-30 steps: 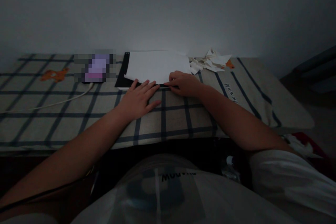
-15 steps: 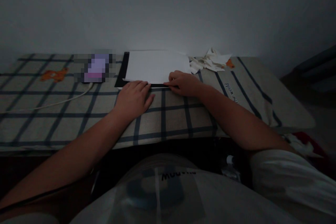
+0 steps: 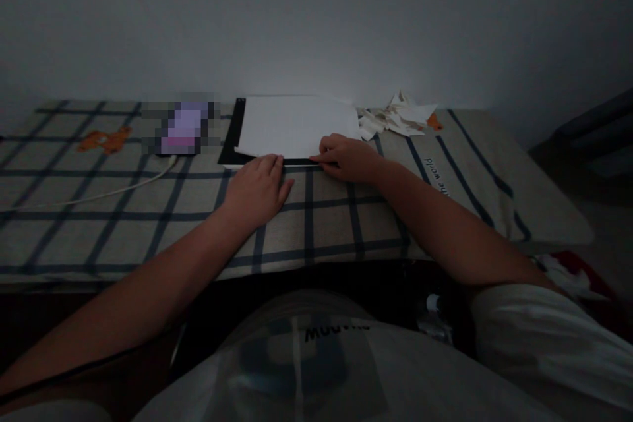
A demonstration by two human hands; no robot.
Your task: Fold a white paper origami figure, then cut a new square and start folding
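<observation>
A white sheet of paper (image 3: 297, 122) lies on a thin black board (image 3: 231, 135), which shows along the left and near sides. The sheet's near left corner is turned up. My left hand (image 3: 257, 188) rests palm down at the board's near edge, fingers stretched out and thumb apart, fingertips touching the edge. At the near right part of the sheet, my right hand (image 3: 349, 158) has its fingers curled, with thumb and forefinger pinched at the paper's near edge. The hand hides the exact grip and the near right corner.
Torn white paper scraps (image 3: 398, 117) are heaped right of the sheet, beside a small orange piece (image 3: 434, 121). Leftward lie a blurred phone (image 3: 185, 125) with a white cable (image 3: 119, 191) and an orange cutout (image 3: 105, 140). A checked cloth (image 3: 331, 224) covers the table against the wall.
My left hand has shifted slightly to the right along the near edge, uncovering more of the turned-up paper corner. The right hand has stayed nearly in place.
</observation>
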